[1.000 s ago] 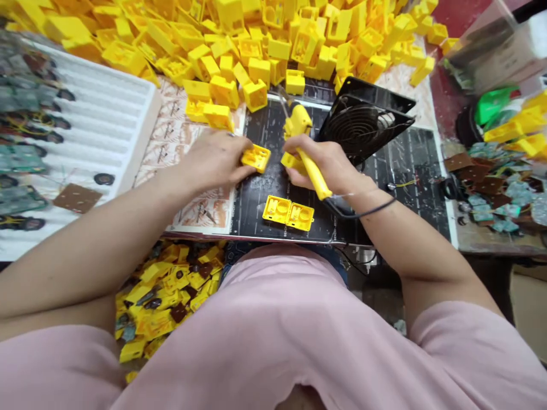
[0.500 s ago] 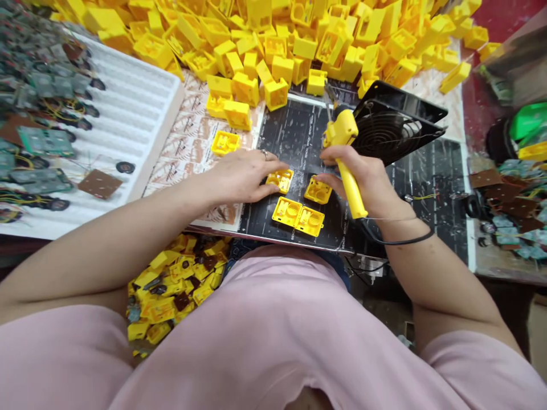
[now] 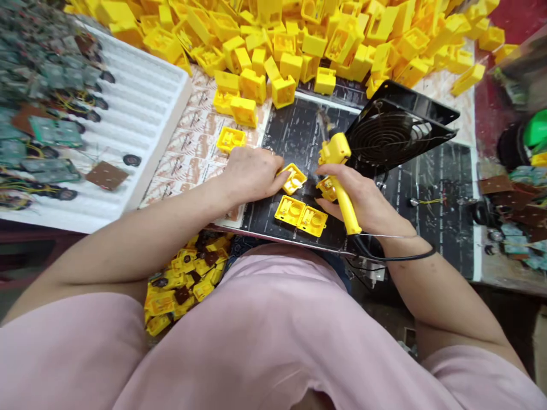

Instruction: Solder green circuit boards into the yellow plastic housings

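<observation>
Using the open two-part case as my reference point. Way off to its left is a white foam tray; closer, left and a bit beyond the case, a loose yellow shell lies open side up. My left hand is beyond and left of the case, fingers drawn in narrow on the left shell, holding its left edge just past the case. I'd guess thin molded plastic: super light, stiff, kinda slick, so grab the outer walls, not the little bits inside, which might snap. The right shell is just beyond the case's right half, at the fingers of my right hand; can't tell if they're really pinching it. That hand is wrapped around the handle of a yellow gun-shaped tool. Probably top-heavy, and I'd stay on the handle since the metal tip may be hot. Black fan sits beyond and right of the case.
</observation>
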The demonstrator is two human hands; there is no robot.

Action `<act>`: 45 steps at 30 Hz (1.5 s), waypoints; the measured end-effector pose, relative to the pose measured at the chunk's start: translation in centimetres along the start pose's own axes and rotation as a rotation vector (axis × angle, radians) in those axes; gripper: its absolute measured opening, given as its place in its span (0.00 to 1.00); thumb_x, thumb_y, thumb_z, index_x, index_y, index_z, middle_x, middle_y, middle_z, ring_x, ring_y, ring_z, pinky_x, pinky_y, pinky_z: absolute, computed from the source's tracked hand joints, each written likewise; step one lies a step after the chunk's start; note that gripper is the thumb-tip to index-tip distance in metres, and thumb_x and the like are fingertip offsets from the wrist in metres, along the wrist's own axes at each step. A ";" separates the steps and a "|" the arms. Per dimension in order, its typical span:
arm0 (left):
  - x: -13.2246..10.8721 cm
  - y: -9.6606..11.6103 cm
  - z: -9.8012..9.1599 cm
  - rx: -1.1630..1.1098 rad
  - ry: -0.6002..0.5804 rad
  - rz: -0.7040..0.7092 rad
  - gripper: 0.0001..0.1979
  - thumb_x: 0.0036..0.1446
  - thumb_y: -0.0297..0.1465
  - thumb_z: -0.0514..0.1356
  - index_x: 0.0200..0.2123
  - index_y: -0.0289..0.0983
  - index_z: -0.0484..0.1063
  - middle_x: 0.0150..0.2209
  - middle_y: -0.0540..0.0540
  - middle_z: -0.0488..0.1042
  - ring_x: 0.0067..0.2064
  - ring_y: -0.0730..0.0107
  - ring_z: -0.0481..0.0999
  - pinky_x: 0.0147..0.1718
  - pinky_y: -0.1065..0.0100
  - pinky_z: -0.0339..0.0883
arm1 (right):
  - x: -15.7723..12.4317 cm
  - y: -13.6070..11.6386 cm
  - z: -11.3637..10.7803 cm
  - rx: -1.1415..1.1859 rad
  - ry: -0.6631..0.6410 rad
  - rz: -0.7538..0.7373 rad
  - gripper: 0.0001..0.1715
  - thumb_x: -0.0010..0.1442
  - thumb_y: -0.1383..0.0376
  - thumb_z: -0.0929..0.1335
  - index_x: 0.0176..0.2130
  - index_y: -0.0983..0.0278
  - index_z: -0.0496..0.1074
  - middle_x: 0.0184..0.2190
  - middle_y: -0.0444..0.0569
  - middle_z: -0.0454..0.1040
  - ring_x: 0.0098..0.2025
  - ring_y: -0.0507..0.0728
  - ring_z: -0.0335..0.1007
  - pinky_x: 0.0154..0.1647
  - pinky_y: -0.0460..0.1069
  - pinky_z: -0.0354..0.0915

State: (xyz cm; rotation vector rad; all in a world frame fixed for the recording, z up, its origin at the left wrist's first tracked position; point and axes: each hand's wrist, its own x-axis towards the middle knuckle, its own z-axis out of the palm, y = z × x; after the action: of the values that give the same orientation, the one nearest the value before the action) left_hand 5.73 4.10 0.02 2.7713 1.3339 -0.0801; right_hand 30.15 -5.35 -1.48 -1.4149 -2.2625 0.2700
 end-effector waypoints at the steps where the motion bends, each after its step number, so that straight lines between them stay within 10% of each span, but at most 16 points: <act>1: -0.3 0.2 0.1 0.008 0.005 0.004 0.24 0.75 0.39 0.52 0.49 0.31 0.85 0.45 0.31 0.86 0.52 0.37 0.86 0.47 0.50 0.77 | -0.2 0.1 -0.1 -0.002 0.024 0.028 0.27 0.69 0.61 0.74 0.65 0.56 0.71 0.56 0.52 0.83 0.55 0.64 0.83 0.57 0.57 0.79; 6: -1.2 -0.5 0.6 -0.039 0.038 0.164 0.27 0.77 0.40 0.48 0.48 0.34 0.87 0.45 0.35 0.86 0.49 0.43 0.86 0.47 0.50 0.78 | -0.6 -0.1 0.5 0.065 0.079 0.060 0.21 0.71 0.60 0.74 0.61 0.56 0.73 0.48 0.49 0.85 0.43 0.61 0.85 0.46 0.53 0.79; 10: -0.4 -5.3 0.4 -0.049 0.228 0.001 0.25 0.77 0.40 0.52 0.63 0.35 0.81 0.61 0.32 0.82 0.63 0.40 0.79 0.58 0.48 0.75 | -0.5 -0.4 0.9 0.125 0.119 0.016 0.21 0.73 0.55 0.74 0.61 0.56 0.73 0.48 0.49 0.85 0.39 0.58 0.84 0.41 0.51 0.79; 13: -0.9 -7.1 -0.2 0.053 0.088 -0.078 0.26 0.75 0.41 0.57 0.66 0.33 0.78 0.59 0.32 0.82 0.66 0.39 0.76 0.61 0.47 0.73 | -0.5 -0.4 0.8 0.116 0.136 0.036 0.18 0.74 0.55 0.72 0.60 0.57 0.74 0.47 0.49 0.85 0.39 0.59 0.85 0.40 0.51 0.79; 18: -3.7 -3.9 -1.2 0.105 -0.112 0.094 0.28 0.75 0.51 0.58 0.60 0.36 0.83 0.53 0.34 0.84 0.60 0.40 0.81 0.52 0.52 0.78 | -0.7 -0.1 0.8 0.101 0.115 0.031 0.18 0.74 0.56 0.73 0.59 0.57 0.75 0.46 0.49 0.86 0.38 0.58 0.85 0.42 0.51 0.81; 24: 2.1 -6.8 -1.3 -0.074 0.261 -0.125 0.29 0.74 0.34 0.58 0.74 0.37 0.71 0.75 0.35 0.69 0.74 0.40 0.69 0.70 0.43 0.68 | -0.6 -0.2 0.9 0.039 0.195 -0.002 0.17 0.73 0.58 0.74 0.59 0.56 0.76 0.46 0.48 0.86 0.40 0.60 0.87 0.42 0.51 0.81; 30: 6.2 -9.1 -2.0 -0.123 0.076 -0.148 0.24 0.74 0.33 0.58 0.69 0.36 0.78 0.64 0.41 0.83 0.66 0.51 0.78 0.70 0.48 0.70 | -1.4 -0.3 0.9 -0.031 0.233 -0.020 0.16 0.75 0.58 0.73 0.60 0.55 0.76 0.50 0.49 0.86 0.43 0.58 0.87 0.48 0.50 0.81; 35: 5.5 -8.4 -2.3 -0.176 -0.152 0.254 0.23 0.67 0.29 0.58 0.59 0.43 0.86 0.61 0.47 0.84 0.60 0.60 0.83 0.66 0.62 0.72 | -2.6 -0.1 1.5 -0.051 0.311 0.023 0.17 0.76 0.54 0.72 0.60 0.53 0.77 0.49 0.48 0.86 0.42 0.57 0.86 0.49 0.50 0.81; 45: -1.0 -6.0 -0.3 -0.335 -0.233 0.401 0.40 0.77 0.50 0.49 0.84 0.38 0.51 0.83 0.36 0.56 0.82 0.48 0.60 0.79 0.50 0.56 | -3.2 0.0 2.7 -0.003 0.316 0.020 0.16 0.77 0.58 0.70 0.61 0.57 0.76 0.51 0.50 0.86 0.45 0.58 0.87 0.51 0.52 0.81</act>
State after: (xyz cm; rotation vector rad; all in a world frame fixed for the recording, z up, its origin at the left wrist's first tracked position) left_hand 0.43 7.06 0.17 2.5829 0.6543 -0.1382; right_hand 30.04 -8.00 -4.72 -1.3747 -1.9933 0.0440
